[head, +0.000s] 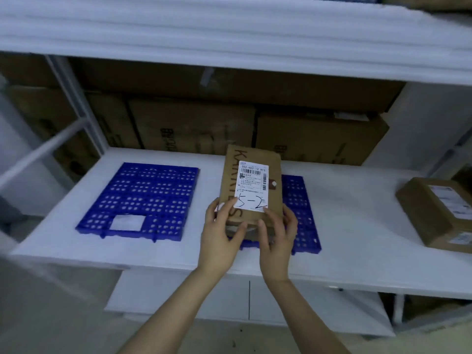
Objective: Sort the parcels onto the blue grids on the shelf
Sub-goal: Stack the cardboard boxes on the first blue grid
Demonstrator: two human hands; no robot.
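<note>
A flat brown parcel with a white shipping label marked "5-2" is tilted over the right blue grid, which it mostly hides. My left hand grips its near left corner, thumb on top. My right hand grips its near right corner, thumb on the label's edge. Whether the parcel's far end touches the grid I cannot tell. A second blue grid lies to the left on the white shelf, bearing only a small white slip near its front.
Another brown parcel with labels lies at the shelf's right end. Large cardboard boxes stand stacked behind the shelf. An upper white shelf overhangs close above. A grey upright post stands at the back left.
</note>
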